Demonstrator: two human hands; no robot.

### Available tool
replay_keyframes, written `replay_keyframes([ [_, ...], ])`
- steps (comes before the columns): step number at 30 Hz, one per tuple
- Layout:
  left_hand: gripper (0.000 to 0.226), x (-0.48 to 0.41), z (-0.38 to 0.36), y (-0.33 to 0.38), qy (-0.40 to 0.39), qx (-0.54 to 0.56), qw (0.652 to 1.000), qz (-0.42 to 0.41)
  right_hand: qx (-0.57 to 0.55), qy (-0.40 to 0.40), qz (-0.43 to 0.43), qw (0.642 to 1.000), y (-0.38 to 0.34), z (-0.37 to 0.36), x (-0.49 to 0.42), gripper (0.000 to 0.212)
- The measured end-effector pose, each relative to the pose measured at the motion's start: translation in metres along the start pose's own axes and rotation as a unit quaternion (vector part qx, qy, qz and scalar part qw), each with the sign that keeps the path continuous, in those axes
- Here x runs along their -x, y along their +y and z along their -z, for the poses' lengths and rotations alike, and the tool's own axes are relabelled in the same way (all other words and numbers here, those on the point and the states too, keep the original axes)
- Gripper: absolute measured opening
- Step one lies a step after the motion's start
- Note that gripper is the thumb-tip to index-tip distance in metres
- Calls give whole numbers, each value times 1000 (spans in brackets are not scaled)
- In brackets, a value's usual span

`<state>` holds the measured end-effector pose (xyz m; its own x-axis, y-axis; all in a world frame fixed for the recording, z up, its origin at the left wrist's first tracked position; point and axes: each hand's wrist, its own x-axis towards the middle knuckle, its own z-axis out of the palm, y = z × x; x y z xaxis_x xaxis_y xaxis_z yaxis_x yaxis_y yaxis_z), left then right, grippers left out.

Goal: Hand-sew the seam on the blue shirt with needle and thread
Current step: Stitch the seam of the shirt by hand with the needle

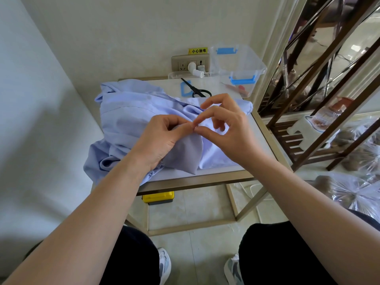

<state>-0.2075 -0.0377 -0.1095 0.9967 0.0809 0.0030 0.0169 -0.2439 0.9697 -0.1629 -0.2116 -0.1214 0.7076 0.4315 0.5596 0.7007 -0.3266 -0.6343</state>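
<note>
A pale, textured wall [133, 27] stands behind a small table [195, 179] with a light top and a brass-coloured metal frame. A wall socket [190, 62] sits just above the table's far edge, with a yellow warning label [198, 51] over it. The floor [195, 208] is light, glossy tile. To the right stands a dark wooden rack [285, 136] with glass behind it. The light is soft and even.

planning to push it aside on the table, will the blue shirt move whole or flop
Probably floppy: the blue shirt lies in soft folds and drapes over the table edge. Pushed, it would likely bunch rather than slide whole. It looks thin, so probably light.
</note>
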Motion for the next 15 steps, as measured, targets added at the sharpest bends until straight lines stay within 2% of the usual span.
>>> replay_keyframes([
  [5,16,-2,0,-3,0,-32,999,-8,115,71,88,987,0,-3,-1,7],
  [7,17,-3,0,-5,2,-45,999,-10,143,90,97,981,-4,-4,-1,9],
  [15,25,-7,2,-5,46,-83,996,-4,-4,30,119,992,-11,-4,2,9],
])
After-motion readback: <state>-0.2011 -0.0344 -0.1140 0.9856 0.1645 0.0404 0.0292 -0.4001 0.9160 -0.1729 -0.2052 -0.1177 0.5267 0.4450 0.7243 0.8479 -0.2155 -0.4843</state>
